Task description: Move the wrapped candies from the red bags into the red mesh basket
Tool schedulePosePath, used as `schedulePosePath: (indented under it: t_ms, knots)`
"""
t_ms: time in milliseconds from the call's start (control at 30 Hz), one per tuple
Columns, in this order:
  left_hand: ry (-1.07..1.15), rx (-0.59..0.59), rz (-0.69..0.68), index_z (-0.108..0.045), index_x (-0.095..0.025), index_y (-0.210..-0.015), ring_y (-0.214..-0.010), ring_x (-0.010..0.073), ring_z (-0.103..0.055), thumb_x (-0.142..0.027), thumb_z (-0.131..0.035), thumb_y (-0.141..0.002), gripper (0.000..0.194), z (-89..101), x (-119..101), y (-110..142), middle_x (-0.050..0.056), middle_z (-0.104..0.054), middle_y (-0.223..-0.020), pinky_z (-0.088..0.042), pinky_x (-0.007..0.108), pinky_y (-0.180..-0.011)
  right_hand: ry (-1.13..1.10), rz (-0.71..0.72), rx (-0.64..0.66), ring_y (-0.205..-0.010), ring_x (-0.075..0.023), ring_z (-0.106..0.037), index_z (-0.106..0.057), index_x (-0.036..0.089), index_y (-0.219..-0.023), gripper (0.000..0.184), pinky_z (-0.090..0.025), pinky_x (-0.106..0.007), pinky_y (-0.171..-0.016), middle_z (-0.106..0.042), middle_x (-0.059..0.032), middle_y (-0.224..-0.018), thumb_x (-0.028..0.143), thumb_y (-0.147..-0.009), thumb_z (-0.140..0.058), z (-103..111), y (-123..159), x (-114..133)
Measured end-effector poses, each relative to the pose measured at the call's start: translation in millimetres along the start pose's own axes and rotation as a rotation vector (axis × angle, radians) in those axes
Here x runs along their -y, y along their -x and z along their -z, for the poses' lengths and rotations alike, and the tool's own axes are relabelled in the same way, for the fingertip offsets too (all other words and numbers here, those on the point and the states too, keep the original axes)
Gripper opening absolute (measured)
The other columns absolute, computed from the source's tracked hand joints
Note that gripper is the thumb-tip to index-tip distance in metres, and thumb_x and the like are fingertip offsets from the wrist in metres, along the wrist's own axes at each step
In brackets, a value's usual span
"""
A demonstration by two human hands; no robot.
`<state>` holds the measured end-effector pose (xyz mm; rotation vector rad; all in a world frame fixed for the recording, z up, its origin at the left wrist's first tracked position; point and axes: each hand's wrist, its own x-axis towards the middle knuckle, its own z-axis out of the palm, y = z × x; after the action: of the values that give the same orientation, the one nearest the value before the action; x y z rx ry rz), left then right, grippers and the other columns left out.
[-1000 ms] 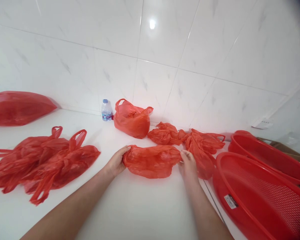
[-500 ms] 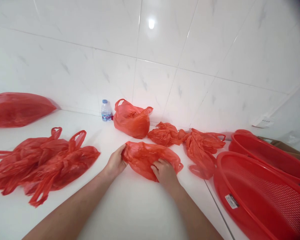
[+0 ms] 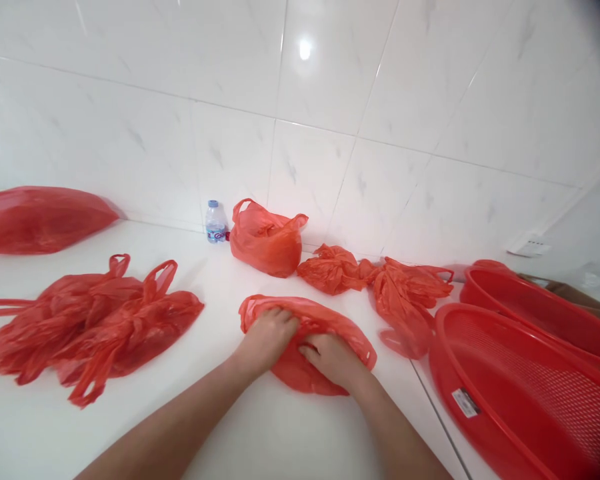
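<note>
- A red plastic bag [image 3: 300, 383] was shown at the view's centre, slightly toward 6 o'clock, on or just above the white worktop [image 3: 265, 437]; directions below were taken from this bag, with 12 o'clock toward the wall.
- The left hand [image 3: 273, 333] was placed on the bag at 9 to 10 o'clock, its fingers bent and close together; whether film was pinched could not be told, the tips being hidden.
- The right hand [image 3: 330, 360] was set at 4 o'clock, its fingers sunk among the folds; their grip could not be told.
- For good handling, light, even pressure by both hands was judged best, since thin film seemed likely to cling, bunch or tear.
- Folds were judged best parted with finger pads rather than nails.
- Clearance was judged advisable from the knotted bag [image 3: 400, 303] at 2 o'clock and the mesh basket [image 3: 465, 373] just past 3.
</note>
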<state>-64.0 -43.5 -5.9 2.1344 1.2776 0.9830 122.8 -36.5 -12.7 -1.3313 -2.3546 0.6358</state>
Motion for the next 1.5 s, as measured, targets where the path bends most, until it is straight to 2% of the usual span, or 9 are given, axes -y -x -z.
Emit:
schedulePosePath:
  t_ms: [167, 433, 667, 767, 867, 1033, 1167, 1367, 1500]
  knots:
    - [-0.299, -0.054, 0.069, -0.063, -0.021, -0.103, -0.111, 0.0384, -0.046, -0.024, -0.071, -0.065, 0.04, 11.6, 20, -4, 0.015, -0.06, -0.109, -0.029, 0.055, -0.095, -0.198, -0.01, 0.189, -0.057, -0.0133, -0.057, -0.07, 0.026, -0.074, 0.01, -0.038, -0.024, -0.05, -0.067, 0.0034, -0.066, 0.028, -0.075, -0.061, 10, 8, 4]
    - [-0.468, 0.16, -0.046, -0.043, -0.028, -0.137, -0.122, 0.0385, -0.044, -0.028, -0.07, -0.058, 0.084, 3.5, 17, 6, 0.015, -0.05, -0.136, -0.029, 0.057, -0.099, -0.114, -0.06, -0.441, -0.092, -0.0212, -0.06, -0.057, 0.022, -0.111, 0.029, -0.046, -0.035, -0.083, -0.066, -0.0061, -0.1, 0.032, -0.085, -0.051, 0, -11, -4]
    - [-0.37, 0.303, -0.047, -0.041, -0.031, -0.14, -0.13, 0.035, -0.041, -0.023, -0.061, -0.061, 0.082, 3.4, 24, 5, 0.008, -0.045, -0.143, -0.034, 0.049, -0.104, -0.442, -0.379, -0.451, -0.076, -0.0173, -0.058, -0.054, 0.02, -0.098, 0.025, -0.042, -0.028, -0.065, -0.062, -0.0036, -0.086, 0.039, -0.082, -0.055, 3, -25, -38]
    - [-0.404, 0.255, -0.023, -0.046, -0.032, -0.136, -0.122, 0.035, -0.05, -0.018, -0.059, -0.056, 0.082, 1.5, 37, 4, 0.006, -0.047, -0.142, -0.042, 0.045, -0.098, -0.62, -0.384, -0.326, -0.05, -0.011, -0.052, -0.057, 0.017, -0.074, 0.024, -0.036, -0.023, -0.048, -0.06, -0.001, -0.067, 0.04, -0.081, -0.055, 11, -28, -56]
    - [-0.475, 0.234, -0.055, -0.059, -0.033, -0.124, -0.116, 0.0314, -0.056, -0.021, -0.059, -0.058, 0.067, -0.6, 50, 1, 0.004, -0.052, -0.137, -0.046, 0.043, -0.094, -0.777, -0.349, -0.245, -0.041, -0.0088, -0.048, -0.06, 0.016, -0.078, 0.032, -0.031, -0.021, -0.039, -0.064, -0.002, -0.066, 0.048, -0.08, -0.055, 20, -27, -71]
    - [-0.546, 0.214, -0.072, -0.066, -0.029, -0.115, -0.115, 0.0319, -0.057, -0.042, -0.063, -0.067, 0.05, -2.4, 53, -6, 0.008, -0.056, -0.133, -0.046, 0.043, -0.096, -0.959, -0.301, -0.435, -0.053, -0.0089, -0.056, -0.053, 0.02, -0.091, 0.038, -0.039, -0.019, -0.044, -0.067, -0.0029, -0.08, 0.055, -0.079, -0.05, 28, -24, -79]
    - [-0.546, 0.09, -0.058, -0.063, -0.026, -0.118, -0.103, 0.031, -0.063, -0.054, -0.048, -0.081, 0.049, -3.0, 50, -7, 0.01, -0.059, -0.127, -0.051, 0.043, -0.087, -0.915, -0.268, -0.613, -0.051, -0.0084, -0.055, -0.057, 0.019, -0.086, 0.023, -0.037, -0.018, -0.042, -0.063, 0.0006, -0.073, 0.04, -0.076, -0.059, 36, -11, -48]
    - [-0.545, -0.118, -0.187, -0.063, -0.022, -0.114, -0.108, 0.0299, -0.058, -0.051, -0.038, -0.087, 0.046, -4.5, 49, -7, 0.011, -0.057, -0.126, -0.049, 0.044, -0.09, -0.692, -0.095, -0.731, -0.062, -0.0102, -0.061, -0.063, 0.02, -0.087, 0.014, -0.045, -0.02, -0.051, -0.065, 0.0002, -0.081, 0.03, -0.077, -0.06, 102, 41, 13]
    - [-0.517, -0.193, -0.312, -0.068, -0.024, -0.105, -0.107, 0.0301, -0.058, -0.05, -0.041, -0.087, 0.041, -10.1, 50, -4, 0.01, -0.061, -0.122, -0.049, 0.047, -0.09, -0.641, -0.2, -0.974, -0.064, -0.0118, -0.062, -0.062, 0.019, -0.096, 0.026, -0.047, -0.022, -0.051, -0.067, -0.002, -0.089, 0.03, -0.073, -0.067, 185, 68, -16]
